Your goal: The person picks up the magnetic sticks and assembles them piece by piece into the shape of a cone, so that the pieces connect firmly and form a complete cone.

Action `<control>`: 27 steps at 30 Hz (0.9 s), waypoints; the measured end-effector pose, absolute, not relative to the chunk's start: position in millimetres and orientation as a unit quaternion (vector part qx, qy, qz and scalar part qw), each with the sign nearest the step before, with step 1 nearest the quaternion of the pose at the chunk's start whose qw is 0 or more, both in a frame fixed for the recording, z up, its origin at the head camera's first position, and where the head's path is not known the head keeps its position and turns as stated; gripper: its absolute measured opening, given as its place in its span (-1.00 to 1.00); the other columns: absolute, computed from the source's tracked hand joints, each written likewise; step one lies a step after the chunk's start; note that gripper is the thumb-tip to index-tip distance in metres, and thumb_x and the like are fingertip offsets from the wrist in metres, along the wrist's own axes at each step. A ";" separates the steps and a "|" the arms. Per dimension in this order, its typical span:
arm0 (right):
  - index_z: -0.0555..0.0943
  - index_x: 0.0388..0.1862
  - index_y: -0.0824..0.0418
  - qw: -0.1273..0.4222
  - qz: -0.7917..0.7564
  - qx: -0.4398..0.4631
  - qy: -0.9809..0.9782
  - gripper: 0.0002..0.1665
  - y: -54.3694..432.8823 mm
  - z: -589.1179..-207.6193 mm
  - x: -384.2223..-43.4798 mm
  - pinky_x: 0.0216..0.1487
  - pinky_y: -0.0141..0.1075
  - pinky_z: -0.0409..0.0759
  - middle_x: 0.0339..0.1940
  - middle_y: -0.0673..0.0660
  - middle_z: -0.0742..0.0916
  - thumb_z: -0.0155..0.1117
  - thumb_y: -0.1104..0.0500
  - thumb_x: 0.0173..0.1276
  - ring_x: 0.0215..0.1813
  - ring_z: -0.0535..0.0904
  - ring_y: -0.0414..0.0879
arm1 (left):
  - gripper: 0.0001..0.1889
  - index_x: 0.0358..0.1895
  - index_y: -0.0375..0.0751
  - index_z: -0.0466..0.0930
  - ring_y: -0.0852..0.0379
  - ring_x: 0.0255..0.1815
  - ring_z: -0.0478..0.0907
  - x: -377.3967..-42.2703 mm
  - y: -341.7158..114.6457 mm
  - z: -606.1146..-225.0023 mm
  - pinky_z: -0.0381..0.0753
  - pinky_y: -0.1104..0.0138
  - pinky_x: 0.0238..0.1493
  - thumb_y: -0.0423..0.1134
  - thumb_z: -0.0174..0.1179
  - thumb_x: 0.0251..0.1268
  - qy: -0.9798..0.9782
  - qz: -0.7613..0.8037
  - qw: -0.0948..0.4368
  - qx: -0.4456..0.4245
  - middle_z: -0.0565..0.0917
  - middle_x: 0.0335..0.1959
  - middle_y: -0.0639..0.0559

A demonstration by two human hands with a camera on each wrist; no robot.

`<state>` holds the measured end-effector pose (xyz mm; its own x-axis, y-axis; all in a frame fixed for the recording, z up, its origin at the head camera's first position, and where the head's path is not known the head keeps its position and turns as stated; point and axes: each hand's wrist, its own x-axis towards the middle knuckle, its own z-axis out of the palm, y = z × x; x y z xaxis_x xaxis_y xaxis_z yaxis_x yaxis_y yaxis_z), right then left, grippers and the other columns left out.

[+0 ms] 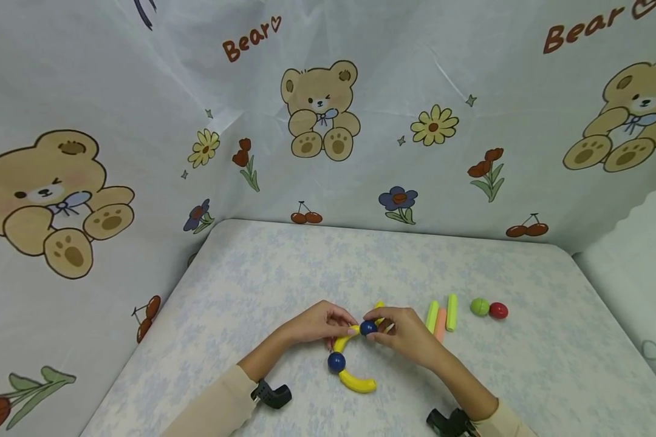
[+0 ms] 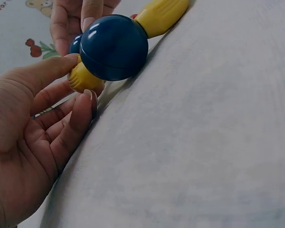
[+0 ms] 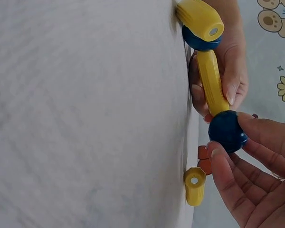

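My left hand [image 1: 322,321] pinches a curved yellow magnetic rod [image 3: 211,83] between thumb and fingers. At one end of that rod my right hand [image 1: 407,334] holds a dark blue ball [image 3: 228,131] by thumb and fingertips; ball and rod touch. A second blue ball [image 1: 336,362] joins the rod's other end, seen large in the left wrist view. From this ball another curved yellow rod [image 1: 358,383] extends toward the near side. A separate yellow rod [image 3: 194,186] lies just beyond the right hand, mostly hidden by it in the head view.
Right of the hands lie two yellow-green sticks [image 1: 451,312] and an orange stick [image 1: 440,325]. Farther right, a green ball [image 1: 479,307] and a red ball [image 1: 498,311] sit side by side. A bear-print cloth [image 1: 361,188] hangs behind the pale table [image 1: 284,261].
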<state>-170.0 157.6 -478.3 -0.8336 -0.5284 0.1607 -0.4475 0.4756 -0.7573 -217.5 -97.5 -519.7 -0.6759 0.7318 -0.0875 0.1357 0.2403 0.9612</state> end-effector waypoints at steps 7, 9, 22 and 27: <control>0.73 0.00 0.21 0.043 -0.410 -0.283 0.866 -0.71 160.1 -476.4 -170.8 -0.27 -0.39 0.69 -0.12 0.08 0.79 0.48 0.30 0.30 -0.23 0.73 -0.16 | -0.87 -0.07 -0.07 0.78 0.17 -0.61 0.58 -217.8 -101.4 -515.4 0.63 0.35 -0.54 -0.20 0.30 0.43 0.750 0.523 0.267 0.305 0.76 -0.37 0.04; 0.74 -0.02 0.23 0.032 -0.405 -0.276 0.871 -0.72 161.4 -475.3 -171.4 -0.27 -0.39 0.69 -0.15 0.09 0.79 0.48 0.31 0.29 -0.24 0.72 -0.16 | -0.88 -0.08 -0.06 0.78 0.18 -0.61 0.57 -218.5 -102.2 -514.9 0.62 0.35 -0.54 -0.20 0.31 0.42 0.753 0.520 0.267 0.301 0.75 -0.39 0.06; 0.73 -0.04 0.29 -0.004 -0.397 -0.228 0.889 -0.73 171.0 -474.7 -176.9 -0.37 -0.41 0.65 -0.30 0.02 0.77 0.48 0.32 0.27 -0.33 0.71 -0.15 | -0.89 -0.12 -0.02 0.79 0.17 -0.64 0.55 -223.2 -110.3 -511.9 0.60 0.35 -0.57 -0.17 0.34 0.39 0.778 0.496 0.251 0.292 0.75 -0.42 0.06; 0.73 -0.03 0.30 -0.011 -0.389 -0.209 0.897 -0.71 172.9 -475.7 -178.6 -0.37 -0.41 0.64 -0.33 0.00 0.76 0.51 0.29 0.27 -0.34 0.70 -0.17 | -0.89 -0.14 -0.05 0.80 0.16 -0.66 0.55 -224.7 -113.5 -511.0 0.60 0.35 -0.58 -0.17 0.34 0.39 0.789 0.484 0.240 0.291 0.75 -0.45 0.07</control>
